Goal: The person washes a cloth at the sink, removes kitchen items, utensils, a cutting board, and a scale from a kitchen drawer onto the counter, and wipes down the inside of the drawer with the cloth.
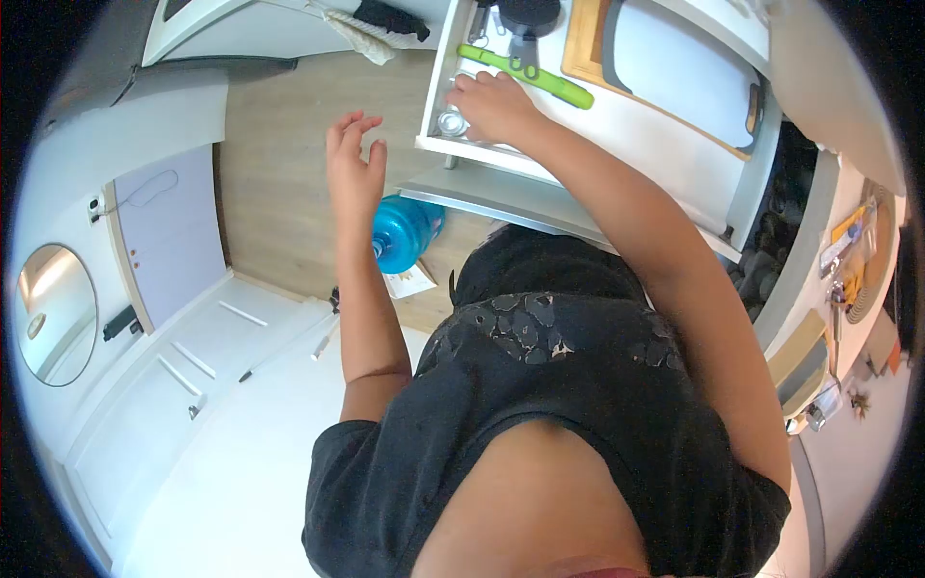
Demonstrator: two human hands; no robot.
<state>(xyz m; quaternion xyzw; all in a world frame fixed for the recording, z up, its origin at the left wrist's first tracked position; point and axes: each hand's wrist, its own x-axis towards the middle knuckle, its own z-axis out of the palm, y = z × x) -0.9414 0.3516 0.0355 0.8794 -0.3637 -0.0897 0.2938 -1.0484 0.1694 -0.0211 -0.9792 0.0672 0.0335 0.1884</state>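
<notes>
My left hand (355, 159) hangs in the air over the floor, left of the pulled-out white drawer (665, 135). Its fingers are apart and nothing is in it. Inside the drawer's front left corner, my right hand (493, 106) has its fingers curled downward; what they hold, if anything, is hidden. Just below those fingers sits a small clear round object (450, 122). A long lime-green utensil (540, 79) lies right behind the hand. Beyond it are a black round-headed utensil (528, 19) and a wood-edged white cutting board (684, 53).
A blue water jug (405, 231) lies on the wooden floor (279, 154), below my left hand. To the right, a counter (805, 250) carries various small items. A white surface (241, 462) spreads at lower left, and a round mirror (58, 313) hangs at far left.
</notes>
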